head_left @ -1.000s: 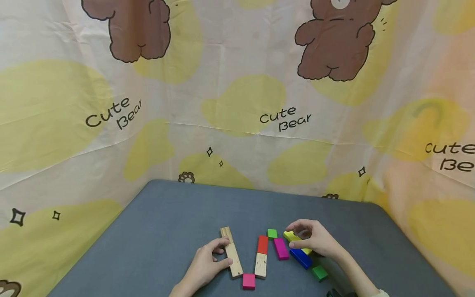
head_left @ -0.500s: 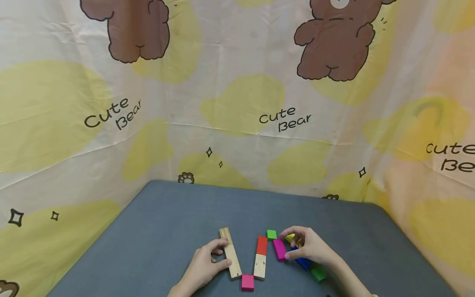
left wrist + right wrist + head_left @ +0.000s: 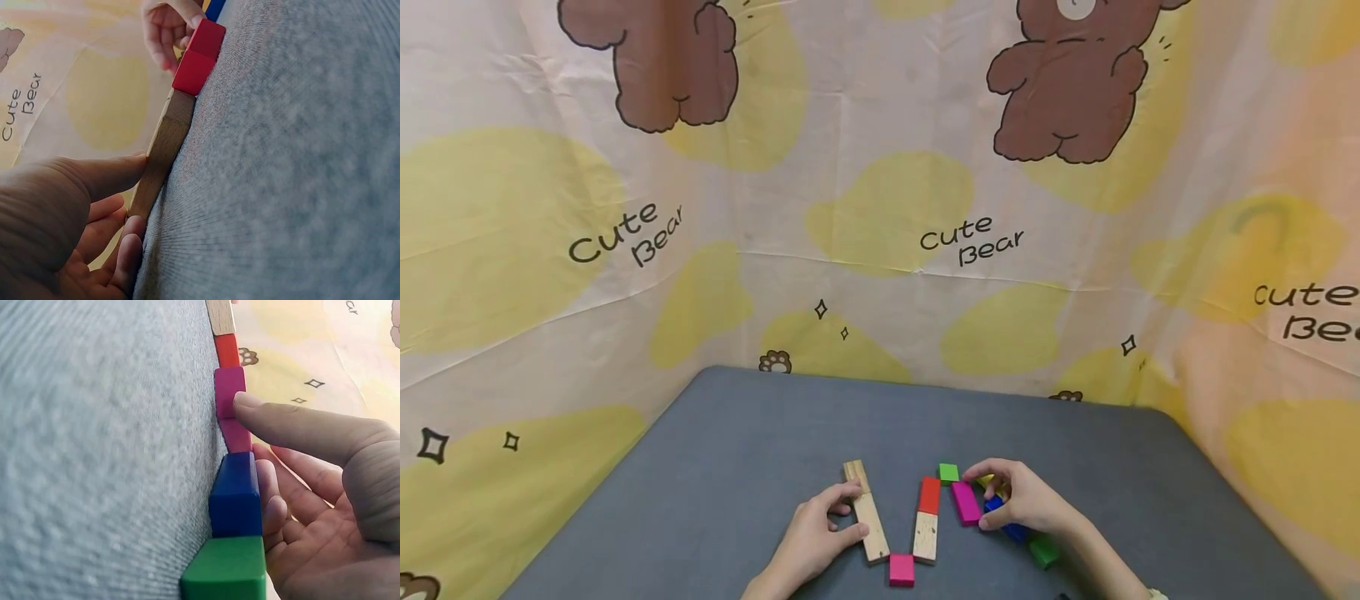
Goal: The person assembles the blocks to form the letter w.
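Note:
My left hand [image 3: 812, 533] pinches the row of plain wooden blocks [image 3: 870, 527], thumb at the near part and fingertips at the far part. In the left wrist view, the thumb and fingers bracket the wooden block [image 3: 162, 147] flat on the cloth. My right hand [image 3: 1030, 500] has its thumb and index finger at the two ends of a magenta block [image 3: 966, 503]. The right wrist view shows the thumb against that magenta block [image 3: 229, 390], other fingers behind the blue block [image 3: 234, 494]. A pink block [image 3: 902, 571] sits at the near end, between the two rows.
Beside the magenta block are a red block [image 3: 929, 495] joined to a wooden block [image 3: 926, 537], and a light green block [image 3: 948, 473]. A yellow block [image 3: 987, 482], partly hidden, and a dark green block [image 3: 1043, 551] lie by my right hand on the grey cloth-covered table [image 3: 760, 442].
My right hand has moved left and nearer, from over the yellow block to the magenta block. My left hand stays on the wooden blocks.

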A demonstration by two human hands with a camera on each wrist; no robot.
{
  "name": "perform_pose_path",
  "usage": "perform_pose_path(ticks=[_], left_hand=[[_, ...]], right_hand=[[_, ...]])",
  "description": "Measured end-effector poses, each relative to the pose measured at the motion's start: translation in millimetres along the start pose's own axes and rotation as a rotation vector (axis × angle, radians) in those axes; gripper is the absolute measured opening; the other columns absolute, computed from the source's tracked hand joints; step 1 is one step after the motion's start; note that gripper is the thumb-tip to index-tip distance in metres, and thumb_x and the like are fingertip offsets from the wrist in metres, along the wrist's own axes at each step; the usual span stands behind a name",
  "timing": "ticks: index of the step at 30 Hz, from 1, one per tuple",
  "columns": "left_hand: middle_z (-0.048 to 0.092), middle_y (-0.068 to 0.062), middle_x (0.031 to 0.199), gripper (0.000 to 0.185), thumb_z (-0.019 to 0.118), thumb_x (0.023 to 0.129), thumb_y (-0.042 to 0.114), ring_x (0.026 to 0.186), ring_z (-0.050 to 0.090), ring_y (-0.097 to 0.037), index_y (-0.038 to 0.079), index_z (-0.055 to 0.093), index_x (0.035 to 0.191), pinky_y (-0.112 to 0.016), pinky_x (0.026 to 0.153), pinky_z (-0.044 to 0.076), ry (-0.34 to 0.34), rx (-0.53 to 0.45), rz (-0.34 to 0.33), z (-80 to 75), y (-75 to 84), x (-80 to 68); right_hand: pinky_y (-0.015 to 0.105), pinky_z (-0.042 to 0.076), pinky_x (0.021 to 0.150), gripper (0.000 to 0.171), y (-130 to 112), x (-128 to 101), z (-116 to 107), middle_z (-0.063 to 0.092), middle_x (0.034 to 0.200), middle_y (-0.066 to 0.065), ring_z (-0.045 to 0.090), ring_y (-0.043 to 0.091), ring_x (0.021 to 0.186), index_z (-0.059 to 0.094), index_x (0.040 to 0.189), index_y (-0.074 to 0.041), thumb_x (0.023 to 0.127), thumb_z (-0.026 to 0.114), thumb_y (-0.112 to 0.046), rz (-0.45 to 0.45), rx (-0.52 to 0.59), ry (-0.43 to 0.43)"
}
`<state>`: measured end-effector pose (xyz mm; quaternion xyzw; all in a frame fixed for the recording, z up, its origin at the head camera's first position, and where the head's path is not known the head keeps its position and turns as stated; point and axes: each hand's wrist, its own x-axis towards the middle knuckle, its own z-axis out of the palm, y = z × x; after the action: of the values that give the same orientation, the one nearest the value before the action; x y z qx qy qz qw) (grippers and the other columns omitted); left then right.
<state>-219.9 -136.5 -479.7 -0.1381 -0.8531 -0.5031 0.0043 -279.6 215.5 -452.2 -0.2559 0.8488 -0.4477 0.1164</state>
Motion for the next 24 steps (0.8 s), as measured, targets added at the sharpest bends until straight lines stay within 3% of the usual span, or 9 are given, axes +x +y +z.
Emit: perform_pose_path(ticks=[24], left_hand=[[0.064,-0.006,0.118,0.050,0.083,0.081,0.024,0.097,0.059,-0.021,0.010,0.065,0.125,-0.036,0.071,0.048,0.003,0.025,-0.033,0.7,0.3,1.0]], right_hand=[[0.035,0.043,0.072,0.058,1.1,1.8,1.0,0.062,0.110,0.004,0.055,0.026,0.087,0.065,0.123,-0.009,0.071,0.090,-0.015,0.051,0.011,0.004]])
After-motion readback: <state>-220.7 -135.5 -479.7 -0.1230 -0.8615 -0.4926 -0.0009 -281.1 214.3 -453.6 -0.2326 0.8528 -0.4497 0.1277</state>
